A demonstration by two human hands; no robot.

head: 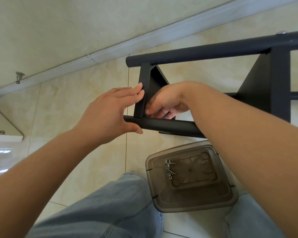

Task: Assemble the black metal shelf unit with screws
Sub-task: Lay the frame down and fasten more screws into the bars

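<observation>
Shelf frame (213, 52) lying on floor (67, 103). Left hand (108, 112) steadies end crossbar (142, 93), fingers (138, 91) straight, thumb under lower tube (167, 126). Right hand (167, 103) curled at joint; contents hidden. Spare screws (169, 169) in tray (193, 179). Risk: crossbar shifts, holes misalign, screw drops.

no readable text, labels, brands or numbers on anything in view

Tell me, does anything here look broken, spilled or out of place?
Nothing looks damaged or spilled. The black shelf frame lies on its side on the tiled floor, as suits assembly. The left hand steadies a crossbar, the right hand works behind it, and loose screws sit inside the smoky plastic container.
</observation>
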